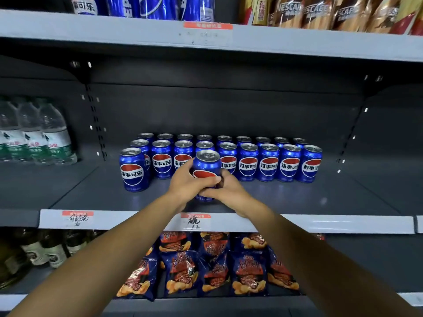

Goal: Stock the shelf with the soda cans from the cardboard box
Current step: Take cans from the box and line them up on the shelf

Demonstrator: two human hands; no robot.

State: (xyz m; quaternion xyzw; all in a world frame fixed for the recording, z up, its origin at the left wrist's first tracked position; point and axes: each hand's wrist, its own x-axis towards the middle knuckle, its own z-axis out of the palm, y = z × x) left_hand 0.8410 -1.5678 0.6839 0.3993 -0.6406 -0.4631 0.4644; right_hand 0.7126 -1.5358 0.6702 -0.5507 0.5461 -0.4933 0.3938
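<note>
1. You hold one blue soda can (207,167) upright in both hands, low over the front of the dark grey shelf (297,197).
2. Stocked cans (248,162) stand upright in rows at the back of the shelf, logos facing you.
3. One front can (133,169) stands alone at the left, ahead of those rows.

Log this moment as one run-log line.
phase: placing | left hand + right hand: both grip blue soda can | location: middle shelf, front of stocked cans | box: not visible

Cans (248,162) on shelf (297,197)
</note>
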